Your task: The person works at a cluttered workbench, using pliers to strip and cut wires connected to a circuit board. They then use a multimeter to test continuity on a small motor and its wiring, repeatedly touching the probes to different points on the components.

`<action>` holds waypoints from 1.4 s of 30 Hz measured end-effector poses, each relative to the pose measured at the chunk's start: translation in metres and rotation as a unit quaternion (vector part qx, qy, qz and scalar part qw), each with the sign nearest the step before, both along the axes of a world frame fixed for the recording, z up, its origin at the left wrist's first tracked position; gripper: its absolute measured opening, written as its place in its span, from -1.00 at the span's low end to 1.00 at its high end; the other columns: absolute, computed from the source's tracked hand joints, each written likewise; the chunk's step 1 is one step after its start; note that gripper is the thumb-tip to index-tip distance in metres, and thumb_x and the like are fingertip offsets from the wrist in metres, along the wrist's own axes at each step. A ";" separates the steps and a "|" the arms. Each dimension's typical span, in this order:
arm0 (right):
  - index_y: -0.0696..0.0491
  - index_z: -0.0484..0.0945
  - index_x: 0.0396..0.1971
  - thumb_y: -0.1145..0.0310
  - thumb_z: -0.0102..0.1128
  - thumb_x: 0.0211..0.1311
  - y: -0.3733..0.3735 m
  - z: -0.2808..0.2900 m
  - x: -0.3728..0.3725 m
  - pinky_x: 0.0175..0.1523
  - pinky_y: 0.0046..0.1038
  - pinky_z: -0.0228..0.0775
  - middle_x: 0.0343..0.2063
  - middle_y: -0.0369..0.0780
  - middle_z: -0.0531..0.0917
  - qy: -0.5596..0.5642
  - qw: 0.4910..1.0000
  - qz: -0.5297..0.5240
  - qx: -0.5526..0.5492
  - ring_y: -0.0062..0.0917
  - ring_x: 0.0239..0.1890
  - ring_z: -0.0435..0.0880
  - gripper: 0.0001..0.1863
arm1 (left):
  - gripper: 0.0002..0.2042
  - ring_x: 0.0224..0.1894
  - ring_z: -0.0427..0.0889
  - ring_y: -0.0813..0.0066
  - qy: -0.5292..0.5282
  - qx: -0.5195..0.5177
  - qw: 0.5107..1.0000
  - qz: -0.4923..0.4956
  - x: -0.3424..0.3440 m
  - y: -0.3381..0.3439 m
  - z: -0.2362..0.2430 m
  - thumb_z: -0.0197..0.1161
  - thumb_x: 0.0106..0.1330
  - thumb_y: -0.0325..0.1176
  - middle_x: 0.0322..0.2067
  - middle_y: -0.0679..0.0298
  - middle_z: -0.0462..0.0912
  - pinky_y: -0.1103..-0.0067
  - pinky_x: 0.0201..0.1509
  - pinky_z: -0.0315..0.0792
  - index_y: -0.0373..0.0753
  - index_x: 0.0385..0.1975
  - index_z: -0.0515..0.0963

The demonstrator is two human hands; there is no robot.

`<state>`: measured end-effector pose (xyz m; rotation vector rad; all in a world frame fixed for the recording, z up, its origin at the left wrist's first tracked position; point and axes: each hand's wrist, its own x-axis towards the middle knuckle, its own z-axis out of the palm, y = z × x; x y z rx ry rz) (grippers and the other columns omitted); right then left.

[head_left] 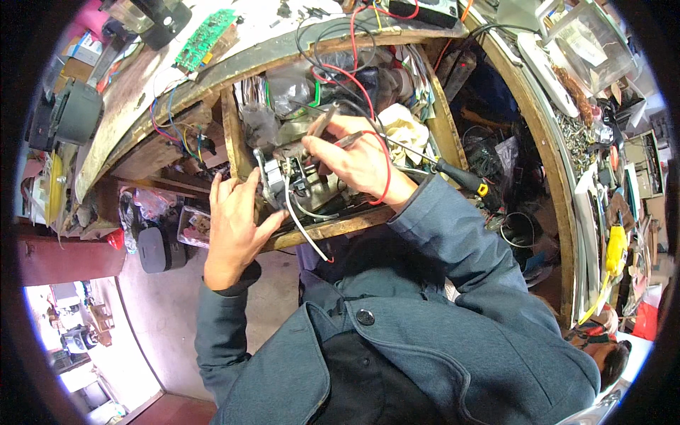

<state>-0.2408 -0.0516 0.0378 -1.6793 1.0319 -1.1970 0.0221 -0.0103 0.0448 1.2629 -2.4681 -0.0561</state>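
Observation:
A small electric motor (275,172) with a silvery metal housing and dark coil parts rests in an open drawer in front of me. A white wire (297,218) trails from it over the drawer's front edge. My left hand (237,221) is open, with its fingertips against the left side of the motor. Over the motor, my right hand (361,159) is closed on a slim test probe (347,140) with a red lead (388,170). A greyish metal strip (324,120) also shows by its fingers; whether it is held I cannot tell.
A black-and-yellow screwdriver (460,176) lies across the drawer's right side. The wooden drawer (333,228) holds bags and papers. A green circuit board (205,39) lies on the bench. A yellow tool (615,251) and loose screws (563,131) are at right.

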 end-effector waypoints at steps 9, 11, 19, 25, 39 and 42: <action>0.21 0.62 -0.26 0.30 0.26 0.38 -0.007 0.011 0.004 -0.30 -0.45 0.51 -0.47 -0.26 0.67 -0.072 0.986 0.014 0.149 -0.63 -0.43 0.64 -0.77 | -0.48 0.33 0.49 0.03 -0.070 -0.004 0.997 -0.011 0.018 -0.025 -0.002 0.39 0.10 -0.56 0.04 0.09 0.66 -0.11 0.60 0.02 -0.32 0.15 0.57; 0.22 0.65 -0.23 0.28 0.27 0.39 -0.007 0.009 0.006 -0.37 -0.48 0.49 -0.48 -0.29 0.68 -0.058 0.989 0.012 0.135 -0.69 -0.47 0.62 -0.74 | -0.55 0.36 0.47 0.04 -0.082 -0.025 0.996 -0.005 0.018 -0.025 -0.004 0.41 0.10 -0.53 0.05 0.11 0.66 -0.13 0.61 -0.01 -0.31 0.06 0.62; 0.28 0.68 -0.25 0.24 0.24 0.35 -0.014 0.004 0.005 -0.41 -0.37 0.57 -0.51 -0.11 0.76 -0.011 0.990 -0.010 0.140 -0.47 -0.56 0.75 -0.66 | -0.76 0.44 0.39 0.00 -0.062 -0.015 0.998 -0.003 0.021 -0.024 -0.014 0.38 0.16 -0.51 0.08 0.12 0.66 -0.11 0.59 0.06 -0.31 -0.15 0.69; 0.30 0.69 -0.28 0.22 0.24 0.34 -0.017 -0.006 0.005 -0.39 -0.38 0.59 -0.50 -0.09 0.77 -0.038 0.987 -0.008 0.158 -0.45 -0.56 0.77 -0.63 | -0.78 0.44 0.40 -0.03 -0.040 -0.017 0.999 -0.005 0.023 -0.024 -0.018 0.35 0.17 -0.53 0.07 0.11 0.67 -0.02 0.54 0.21 -0.34 -0.16 0.68; 0.30 0.69 -0.30 0.25 0.26 0.35 -0.019 -0.015 0.005 -0.39 -0.40 0.59 -0.53 -0.13 0.76 -0.046 0.986 -0.011 0.161 -0.52 -0.55 0.76 -0.67 | -0.79 0.47 0.35 -0.11 0.001 0.001 1.000 -0.009 0.023 -0.023 -0.024 0.27 0.21 -0.58 0.11 0.06 0.66 0.17 0.51 0.29 -0.37 -0.15 0.64; 0.31 0.69 -0.29 0.27 0.27 0.35 -0.018 -0.010 0.006 -0.39 -0.42 0.59 -0.53 -0.14 0.76 -0.055 0.981 -0.013 0.184 -0.53 -0.55 0.75 -0.67 | -0.80 0.48 0.35 -0.10 0.003 0.007 1.000 -0.008 0.023 -0.024 -0.023 0.26 0.23 -0.58 0.12 0.06 0.66 0.19 0.50 0.31 -0.37 -0.15 0.64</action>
